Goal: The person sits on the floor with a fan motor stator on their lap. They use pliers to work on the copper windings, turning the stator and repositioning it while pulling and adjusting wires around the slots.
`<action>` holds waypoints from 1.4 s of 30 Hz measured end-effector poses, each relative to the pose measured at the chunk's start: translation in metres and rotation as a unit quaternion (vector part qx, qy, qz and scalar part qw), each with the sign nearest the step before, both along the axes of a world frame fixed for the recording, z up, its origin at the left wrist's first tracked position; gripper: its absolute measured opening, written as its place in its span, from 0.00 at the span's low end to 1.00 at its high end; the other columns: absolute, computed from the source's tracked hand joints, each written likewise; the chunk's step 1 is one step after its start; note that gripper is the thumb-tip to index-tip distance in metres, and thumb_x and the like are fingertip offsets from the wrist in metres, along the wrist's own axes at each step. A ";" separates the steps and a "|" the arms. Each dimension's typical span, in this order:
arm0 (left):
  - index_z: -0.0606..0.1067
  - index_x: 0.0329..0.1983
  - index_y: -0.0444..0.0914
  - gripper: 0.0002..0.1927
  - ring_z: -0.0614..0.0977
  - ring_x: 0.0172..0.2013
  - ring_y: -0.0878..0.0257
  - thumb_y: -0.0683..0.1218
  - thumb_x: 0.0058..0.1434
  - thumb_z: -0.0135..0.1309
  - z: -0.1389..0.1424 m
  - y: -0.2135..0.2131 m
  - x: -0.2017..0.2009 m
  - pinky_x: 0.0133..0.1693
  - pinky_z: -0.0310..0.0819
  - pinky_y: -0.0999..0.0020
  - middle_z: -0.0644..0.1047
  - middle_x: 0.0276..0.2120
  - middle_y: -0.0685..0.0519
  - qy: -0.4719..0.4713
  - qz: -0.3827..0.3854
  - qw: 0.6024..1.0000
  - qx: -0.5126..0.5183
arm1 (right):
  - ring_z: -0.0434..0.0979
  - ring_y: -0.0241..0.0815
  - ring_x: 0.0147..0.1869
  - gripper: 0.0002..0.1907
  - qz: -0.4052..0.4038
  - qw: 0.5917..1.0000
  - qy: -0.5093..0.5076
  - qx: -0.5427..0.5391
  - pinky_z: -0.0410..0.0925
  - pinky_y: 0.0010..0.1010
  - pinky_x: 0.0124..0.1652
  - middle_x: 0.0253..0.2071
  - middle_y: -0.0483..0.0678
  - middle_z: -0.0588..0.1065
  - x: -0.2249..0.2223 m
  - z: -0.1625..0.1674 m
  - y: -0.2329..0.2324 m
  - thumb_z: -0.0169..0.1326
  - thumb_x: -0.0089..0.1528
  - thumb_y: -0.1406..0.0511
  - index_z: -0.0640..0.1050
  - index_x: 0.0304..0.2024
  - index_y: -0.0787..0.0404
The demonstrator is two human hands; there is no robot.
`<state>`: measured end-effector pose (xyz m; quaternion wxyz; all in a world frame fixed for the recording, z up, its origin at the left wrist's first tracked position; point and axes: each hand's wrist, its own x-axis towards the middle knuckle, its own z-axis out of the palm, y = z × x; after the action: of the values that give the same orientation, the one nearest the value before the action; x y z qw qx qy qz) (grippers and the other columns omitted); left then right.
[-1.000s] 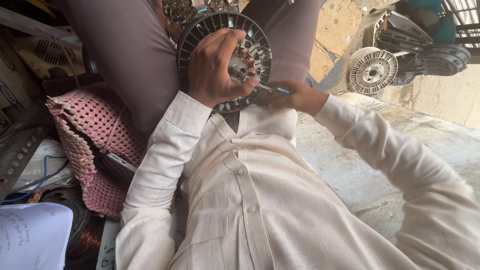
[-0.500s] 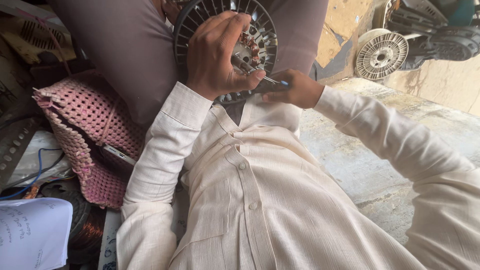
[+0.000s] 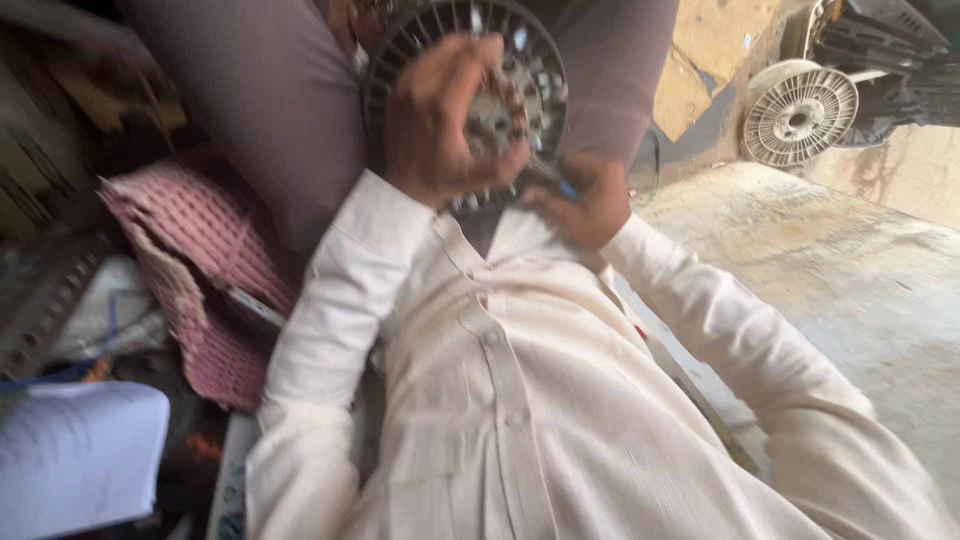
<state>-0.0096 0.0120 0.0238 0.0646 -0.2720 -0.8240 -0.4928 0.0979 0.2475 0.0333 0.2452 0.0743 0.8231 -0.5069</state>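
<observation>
While left hand (image 3: 440, 125) grips round motor housing (image 3: 465, 95) (windings inside), right hand (image 3: 590, 200) beside

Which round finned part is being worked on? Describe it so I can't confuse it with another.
Start at the person's lap, top centre. The dark round finned motor part rests there, under the left hand, with the right hand at its lower edge. The similar pale finned disc stands apart, untouched, by the far wall.

We see the round motor part (image 3: 470, 60) lying in our lap, between the knees. The left hand (image 3: 440, 125) lies on it, the right hand (image 3: 585, 200) just beside its lower right edge. A knitted cloth (image 3: 190, 270) lies left, a second round part (image 3: 797, 115) far right.
</observation>
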 end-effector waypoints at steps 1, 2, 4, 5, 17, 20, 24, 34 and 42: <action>0.72 0.58 0.33 0.45 0.81 0.54 0.45 0.78 0.67 0.46 0.000 0.003 0.002 0.57 0.76 0.53 0.78 0.51 0.40 -0.012 0.003 1.000 0.015 | 0.78 0.39 0.33 0.16 0.030 0.997 0.074 0.008 0.71 0.33 0.37 0.31 0.50 0.78 -0.003 -0.001 0.007 0.68 0.58 0.63 0.79 0.42 0.65; 0.72 0.58 0.33 0.44 0.82 0.52 0.45 0.78 0.67 0.45 0.000 0.002 0.001 0.55 0.76 0.53 0.78 0.51 0.41 -0.019 0.001 1.000 0.016 | 0.78 0.38 0.36 0.16 0.051 0.986 0.155 0.017 0.71 0.33 0.40 0.35 0.51 0.79 -0.007 -0.002 0.011 0.67 0.59 0.65 0.77 0.44 0.67; 0.71 0.56 0.33 0.44 0.82 0.50 0.45 0.77 0.66 0.43 -0.001 0.004 -0.001 0.53 0.77 0.53 0.78 0.51 0.42 -0.031 0.013 0.999 0.016 | 0.81 0.38 0.41 0.16 0.035 0.989 0.141 0.024 0.72 0.32 0.42 0.39 0.51 0.79 -0.012 -0.005 0.022 0.66 0.62 0.65 0.76 0.47 0.66; 0.71 0.57 0.33 0.43 0.83 0.49 0.46 0.77 0.67 0.43 0.000 0.005 0.001 0.52 0.77 0.54 0.78 0.50 0.43 -0.036 0.015 0.999 0.020 | 0.82 0.38 0.43 0.15 0.029 0.991 0.125 0.028 0.73 0.31 0.44 0.41 0.50 0.80 -0.009 -0.004 0.027 0.65 0.63 0.65 0.76 0.48 0.65; 0.73 0.56 0.35 0.43 0.83 0.42 0.51 0.78 0.67 0.40 -0.002 0.006 -0.003 0.45 0.76 0.57 0.77 0.41 0.46 -0.035 0.016 0.999 0.015 | 0.76 0.48 0.45 0.44 -0.023 0.968 0.228 0.103 0.69 0.37 0.43 0.45 0.55 0.74 0.072 0.003 0.033 0.70 0.59 0.53 0.66 0.65 0.73; 0.73 0.55 0.35 0.43 0.83 0.42 0.52 0.78 0.68 0.40 -0.005 0.005 -0.004 0.46 0.76 0.57 0.77 0.42 0.47 -0.032 0.017 0.999 0.011 | 0.72 0.43 0.38 0.44 0.019 0.933 0.356 0.051 0.65 0.34 0.36 0.38 0.52 0.71 0.073 0.006 0.027 0.74 0.56 0.51 0.64 0.58 0.70; 0.73 0.55 0.34 0.43 0.83 0.43 0.51 0.77 0.68 0.39 -0.008 0.005 -0.005 0.46 0.77 0.58 0.78 0.42 0.47 -0.011 0.012 1.000 0.012 | 0.75 0.48 0.38 0.23 0.125 0.956 0.231 0.129 0.68 0.39 0.37 0.37 0.53 0.72 0.070 0.017 0.022 0.70 0.57 0.61 0.79 0.51 0.61; 0.73 0.55 0.33 0.41 0.82 0.46 0.50 0.76 0.70 0.40 -0.010 0.005 -0.005 0.49 0.76 0.57 0.78 0.43 0.47 0.005 0.010 1.000 0.014 | 0.79 0.48 0.42 0.13 0.067 0.973 0.219 0.027 0.72 0.37 0.43 0.42 0.53 0.77 0.100 0.035 0.013 0.59 0.65 0.69 0.77 0.52 0.63; 0.74 0.56 0.32 0.44 0.82 0.44 0.48 0.78 0.70 0.40 -0.007 0.007 -0.006 0.48 0.76 0.53 0.78 0.42 0.45 -0.015 0.007 1.000 0.020 | 0.68 0.53 0.32 0.12 -0.013 0.987 -0.151 -0.054 0.64 0.43 0.33 0.31 0.57 0.70 0.072 0.008 0.048 0.51 0.71 0.65 0.76 0.47 0.70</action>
<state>-0.0153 0.0187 0.0167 0.0608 -0.2577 -0.8166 -0.5130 0.1697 0.2950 0.0416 0.3639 0.1471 0.7468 -0.5369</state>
